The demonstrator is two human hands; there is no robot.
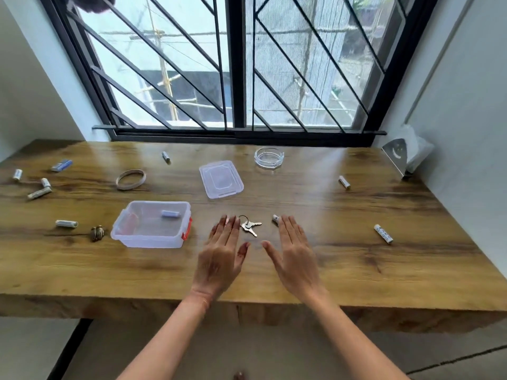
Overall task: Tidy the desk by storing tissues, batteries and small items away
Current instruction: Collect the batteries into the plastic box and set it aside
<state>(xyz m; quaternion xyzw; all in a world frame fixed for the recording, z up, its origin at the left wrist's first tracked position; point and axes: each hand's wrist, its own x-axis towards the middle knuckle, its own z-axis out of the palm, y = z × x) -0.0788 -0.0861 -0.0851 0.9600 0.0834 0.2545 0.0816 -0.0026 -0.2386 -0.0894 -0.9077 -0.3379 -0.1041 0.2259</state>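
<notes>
The left hand (222,259) and right hand (295,259) lie flat over the worktop (356,256), each grip open and empty, flanking the keys (251,227) to the right of the lidless box (151,239) (light, rigid metal, probably slippery flat on wood), best pinched at the ring (243,217).

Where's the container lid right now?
Head view: the lid lies flat mid-desk, just left of the glass ashtray and beyond the keys.

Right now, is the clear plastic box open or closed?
Open: the box has nothing covering it; its lid lies apart on the desk, behind it.
</notes>
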